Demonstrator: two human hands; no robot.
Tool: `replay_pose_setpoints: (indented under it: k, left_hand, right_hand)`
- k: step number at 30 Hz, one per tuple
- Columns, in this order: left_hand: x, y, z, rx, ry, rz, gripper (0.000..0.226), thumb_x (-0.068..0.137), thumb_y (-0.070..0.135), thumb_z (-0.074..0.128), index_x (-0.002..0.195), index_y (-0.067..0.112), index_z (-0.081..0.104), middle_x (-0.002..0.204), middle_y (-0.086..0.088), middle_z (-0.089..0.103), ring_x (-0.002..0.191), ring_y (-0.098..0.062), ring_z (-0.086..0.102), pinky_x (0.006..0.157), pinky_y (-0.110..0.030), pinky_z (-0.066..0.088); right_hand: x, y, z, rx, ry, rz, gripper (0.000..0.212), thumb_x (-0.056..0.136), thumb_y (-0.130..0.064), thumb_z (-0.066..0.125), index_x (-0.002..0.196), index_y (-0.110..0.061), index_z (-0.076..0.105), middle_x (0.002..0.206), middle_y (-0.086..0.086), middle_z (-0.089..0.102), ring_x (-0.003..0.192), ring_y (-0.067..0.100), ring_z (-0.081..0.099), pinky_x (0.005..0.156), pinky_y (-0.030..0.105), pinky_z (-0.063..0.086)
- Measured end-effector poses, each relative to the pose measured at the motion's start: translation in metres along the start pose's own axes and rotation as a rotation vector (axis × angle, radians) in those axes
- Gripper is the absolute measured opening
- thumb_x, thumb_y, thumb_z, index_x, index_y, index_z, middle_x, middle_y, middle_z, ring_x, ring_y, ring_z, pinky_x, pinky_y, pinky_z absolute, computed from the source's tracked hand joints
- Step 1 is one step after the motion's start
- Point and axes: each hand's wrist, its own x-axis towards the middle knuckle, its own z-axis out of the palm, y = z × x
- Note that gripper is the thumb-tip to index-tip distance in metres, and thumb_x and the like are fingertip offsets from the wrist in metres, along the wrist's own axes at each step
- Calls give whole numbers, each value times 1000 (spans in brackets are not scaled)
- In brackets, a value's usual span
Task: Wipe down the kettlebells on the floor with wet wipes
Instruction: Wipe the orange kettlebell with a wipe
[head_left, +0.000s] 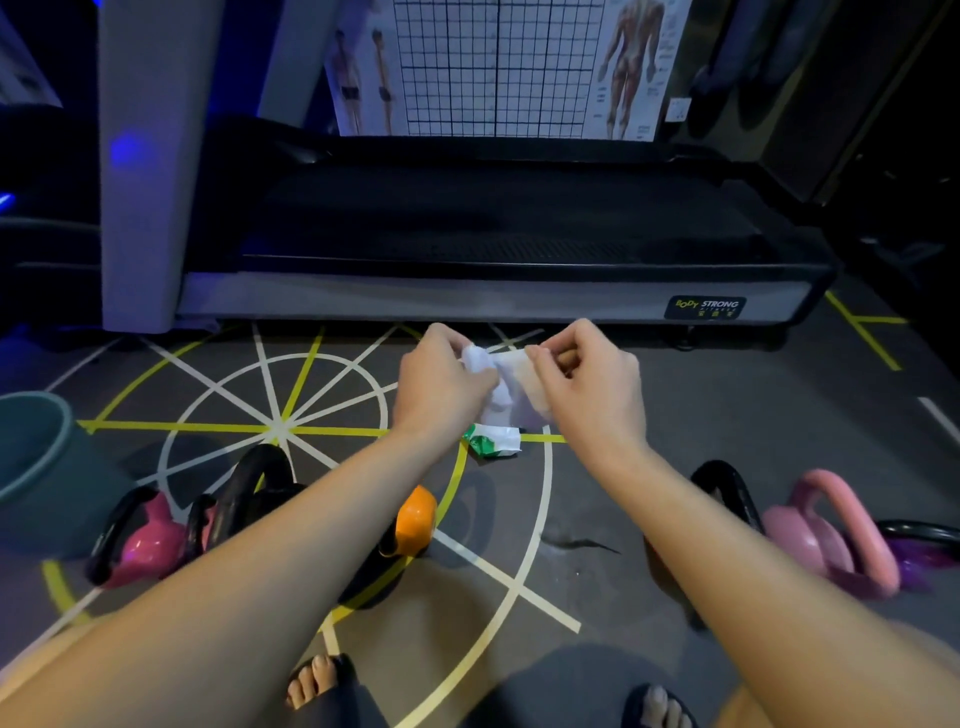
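Gym floor; wipe between hands

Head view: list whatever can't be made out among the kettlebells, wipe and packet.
Head view only.
Orange kettlebell: mostly behind the left forearm.
Black kettlebell: body hidden by that forearm.
Purple kettlebell: cut by the right edge, partly behind the pale pink kettlebell.
Packet: top covered by the wipe; print too small.
Wipe: bunched between left hand and right hand.
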Motion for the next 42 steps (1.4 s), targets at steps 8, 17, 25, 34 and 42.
replay_pose_setpoints:
  k: [8,17,25,34,42]
  left_hand:
    - [7,12,2,-599,-180,-225,24,96,30,51,91,11,66,84,-12,68,81,-26,64,79,-36,53]
    - [4,5,-12,-488,-274,-35,25,101,33,64,109,11,74,105,-15,76,102,-35,72,93,-51,56]
    - [9,-14,-21,-479,-243,-69,23,99,18,66,121,15,68,103,-6,75,90,-16,73,70,-26,59]
    - [35,-133,-29,365,-227,-239,16,101,29,59,100,15,66,108,-6,68,102,-24,61,84,-34,50]
    - [57,-210,33,426,-302,-451,41,96,45,63,95,4,64,92,-13,64,87,-31,59,73,-35,46]
  right_hand:
    - [4,-19,3,688,-282,336,27,102,-13,44,120,-17,64,94,7,78,84,23,75,77,41,61]
    - [17,-11,-12,732,-376,450,33,93,-3,48,120,-14,64,104,10,78,60,17,53,54,31,43]
    - [7,14,23,380,-410,285,17,90,-34,78,82,-19,77,74,-6,69,73,10,58,69,35,51]
    - [-5,60,67,-177,-487,206,5,90,-19,61,89,-15,60,78,1,60,74,21,54,53,26,38]
    - [-27,106,135,-11,-402,415,14,94,-19,58,91,-17,71,83,6,65,80,26,59,54,27,37]
